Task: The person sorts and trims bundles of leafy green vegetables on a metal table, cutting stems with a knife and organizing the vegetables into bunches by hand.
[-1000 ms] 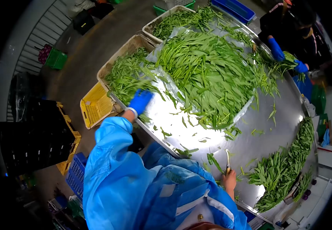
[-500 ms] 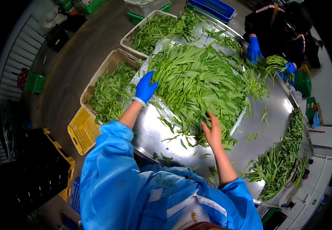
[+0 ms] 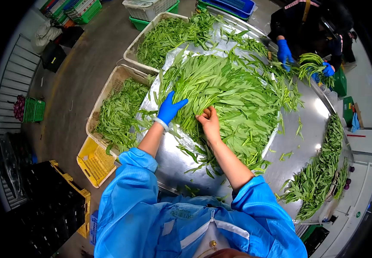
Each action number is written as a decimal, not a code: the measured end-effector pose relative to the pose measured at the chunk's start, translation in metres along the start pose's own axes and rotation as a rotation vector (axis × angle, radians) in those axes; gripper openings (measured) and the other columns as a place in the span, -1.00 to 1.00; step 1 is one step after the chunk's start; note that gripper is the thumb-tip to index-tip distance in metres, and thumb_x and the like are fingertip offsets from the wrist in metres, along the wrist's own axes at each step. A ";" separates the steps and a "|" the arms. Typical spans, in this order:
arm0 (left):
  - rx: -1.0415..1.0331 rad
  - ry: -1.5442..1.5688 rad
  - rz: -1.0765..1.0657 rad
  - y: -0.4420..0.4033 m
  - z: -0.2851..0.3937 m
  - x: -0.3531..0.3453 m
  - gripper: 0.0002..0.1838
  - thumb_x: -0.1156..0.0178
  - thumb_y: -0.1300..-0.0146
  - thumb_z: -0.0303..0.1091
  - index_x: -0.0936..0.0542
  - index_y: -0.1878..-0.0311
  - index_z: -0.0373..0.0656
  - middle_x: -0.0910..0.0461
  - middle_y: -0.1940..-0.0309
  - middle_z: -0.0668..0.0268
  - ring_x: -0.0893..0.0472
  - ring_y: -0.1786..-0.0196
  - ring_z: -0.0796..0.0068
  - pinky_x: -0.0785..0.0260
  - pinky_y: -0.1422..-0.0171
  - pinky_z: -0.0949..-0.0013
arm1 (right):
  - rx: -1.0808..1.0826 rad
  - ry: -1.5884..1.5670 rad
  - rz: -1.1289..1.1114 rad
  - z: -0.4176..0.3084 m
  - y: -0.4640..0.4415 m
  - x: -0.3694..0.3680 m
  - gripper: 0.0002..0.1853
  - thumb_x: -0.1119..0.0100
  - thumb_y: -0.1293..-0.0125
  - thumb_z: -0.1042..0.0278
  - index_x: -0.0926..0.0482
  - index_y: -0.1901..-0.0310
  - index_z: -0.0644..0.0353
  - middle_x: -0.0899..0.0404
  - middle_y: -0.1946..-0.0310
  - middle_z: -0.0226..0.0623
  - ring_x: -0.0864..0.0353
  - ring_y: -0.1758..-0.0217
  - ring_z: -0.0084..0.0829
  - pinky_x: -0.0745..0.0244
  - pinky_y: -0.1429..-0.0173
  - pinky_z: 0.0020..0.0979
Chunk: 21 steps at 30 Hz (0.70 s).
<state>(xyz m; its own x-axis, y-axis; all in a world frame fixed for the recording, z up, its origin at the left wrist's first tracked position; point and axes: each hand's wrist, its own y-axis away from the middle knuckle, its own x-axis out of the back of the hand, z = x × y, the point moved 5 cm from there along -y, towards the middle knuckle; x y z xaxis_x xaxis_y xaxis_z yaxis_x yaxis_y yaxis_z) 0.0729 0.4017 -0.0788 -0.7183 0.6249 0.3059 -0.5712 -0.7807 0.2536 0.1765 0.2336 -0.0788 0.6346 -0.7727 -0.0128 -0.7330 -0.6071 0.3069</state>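
A large heap of water spinach (image 3: pixel 237 103), with long narrow leaves and pale stems, lies on a clear plastic sheet on the metal table (image 3: pixel 300 142). At the heap's left edge is my left hand (image 3: pixel 169 111), in a blue glove, its thumb spread from its fingers beside the stems. My bare right hand (image 3: pixel 210 123) is at the front middle of the heap, with its fingers curled into leaves and stems; the fingertips are partly hidden. Loose leaves lie on the metal in front of the heap.
Left of the table stand two crates of greens, the nearer crate (image 3: pixel 92 109) beside a yellow basket (image 3: pixel 96 161). More greens (image 3: pixel 319 172) line the table's right edge. Across the table, a person in blue gloves (image 3: pixel 284 52) holds a bunch of stems (image 3: pixel 310 64).
My right hand has moved up and left into the heap, its fingers now curled at the stems. My left hand has shifted slightly right and down. The view has shifted a little.
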 end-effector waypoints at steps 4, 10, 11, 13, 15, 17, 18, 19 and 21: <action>-0.007 -0.101 -0.047 0.009 0.027 -0.004 -0.13 -0.43 -0.04 -0.07 -0.30 -0.29 -0.43 -0.44 -0.20 -0.02 -0.44 -0.24 0.26 -0.26 -0.32 0.31 | -0.029 0.089 -0.203 -0.014 -0.007 -0.023 -0.24 -0.31 -0.07 0.47 -0.14 -0.29 0.39 -0.46 -0.06 0.00 -0.45 -0.07 -0.26 -0.37 -0.19 -0.36; -0.135 0.290 -0.071 0.046 0.093 0.015 -0.31 -0.35 -0.14 -0.33 -0.30 -0.30 -0.33 -0.47 -0.14 0.15 -0.47 -0.16 0.39 -0.31 -0.24 0.36 | 0.276 0.056 -0.194 -0.113 0.043 -0.013 -0.31 -0.25 -0.14 0.49 -0.16 -0.29 0.33 -0.35 -0.20 -0.07 -0.35 -0.27 -0.24 -0.23 -0.33 -0.32; -0.119 0.404 -0.093 0.053 0.093 0.011 -0.28 -0.33 -0.16 -0.35 -0.23 -0.33 -0.34 -0.42 -0.20 0.14 -0.43 -0.20 0.38 -0.28 -0.28 0.35 | 0.255 -0.109 -0.183 -0.114 0.050 -0.010 -0.32 -0.24 -0.14 0.51 -0.17 -0.29 0.32 -0.36 -0.19 -0.11 -0.36 -0.26 -0.26 -0.24 -0.33 -0.33; -0.061 0.627 -0.235 0.071 0.101 0.000 -0.22 -0.28 -0.19 -0.43 -0.10 -0.41 -0.31 -0.31 -0.28 0.17 -0.38 -0.26 0.39 -0.23 -0.34 0.34 | 0.099 -0.381 -0.141 -0.103 0.058 -0.004 -0.33 -0.23 -0.14 0.54 -0.18 -0.29 0.29 -0.40 -0.16 -0.16 -0.38 -0.23 -0.30 -0.27 -0.30 -0.34; 0.141 0.742 -0.256 0.083 0.062 -0.026 -0.33 -0.31 -0.17 -0.42 -0.26 -0.33 -0.27 -0.45 -0.17 0.24 -0.45 -0.18 0.42 -0.28 -0.28 0.37 | -0.184 -0.596 -0.063 -0.069 0.067 0.003 -0.36 -0.22 -0.15 0.56 -0.20 -0.28 0.27 -0.43 -0.13 -0.21 -0.41 -0.19 -0.34 -0.30 -0.27 -0.36; 0.266 0.789 -0.319 0.088 0.023 -0.047 -0.44 -0.31 -0.17 -0.40 -0.39 -0.24 -0.25 -0.54 -0.06 0.27 -0.51 -0.10 0.44 -0.32 -0.23 0.39 | -0.278 -0.559 -0.096 -0.045 0.071 0.007 -0.40 -0.23 -0.16 0.55 -0.26 -0.24 0.26 -0.48 -0.08 -0.25 -0.45 -0.13 -0.39 -0.34 -0.23 -0.37; 0.267 0.806 -0.361 0.093 0.024 -0.052 -0.50 -0.31 -0.19 -0.38 -0.45 -0.19 -0.24 -0.57 -0.02 0.29 -0.53 -0.07 0.45 -0.33 -0.20 0.39 | -0.324 -0.540 -0.110 -0.037 0.071 0.009 -0.43 -0.24 -0.17 0.54 -0.29 -0.23 0.26 -0.50 -0.05 -0.28 -0.47 -0.10 -0.41 -0.35 -0.21 -0.38; 0.215 0.745 -0.335 0.095 0.024 -0.053 -0.57 -0.29 -0.20 -0.36 -0.51 -0.14 -0.24 -0.59 -0.01 0.31 -0.53 -0.05 0.47 -0.33 -0.19 0.39 | -0.281 -0.460 -0.141 -0.034 0.071 0.011 -0.54 -0.31 -0.15 0.47 -0.42 -0.10 0.25 -0.57 0.07 -0.30 -0.57 0.07 -0.39 -0.49 -0.05 -0.34; 0.264 0.810 -0.290 0.105 0.024 -0.057 -0.55 -0.29 -0.20 -0.36 -0.50 -0.16 -0.24 -0.58 -0.01 0.31 -0.53 -0.05 0.47 -0.33 -0.19 0.39 | -0.220 -0.274 -0.153 -0.038 0.072 0.019 -0.55 -0.34 -0.11 0.48 -0.45 -0.05 0.26 -0.59 0.13 -0.32 -0.58 0.12 -0.41 -0.49 -0.01 -0.38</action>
<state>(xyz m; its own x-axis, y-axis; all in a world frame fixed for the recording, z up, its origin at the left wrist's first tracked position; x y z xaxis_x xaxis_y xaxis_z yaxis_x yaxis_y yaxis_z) 0.0633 0.2841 -0.0471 -0.6769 0.5225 -0.5185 -0.7357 -0.5036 0.4530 0.1451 0.1822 -0.0209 0.6223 -0.7150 -0.3188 -0.5459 -0.6882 0.4779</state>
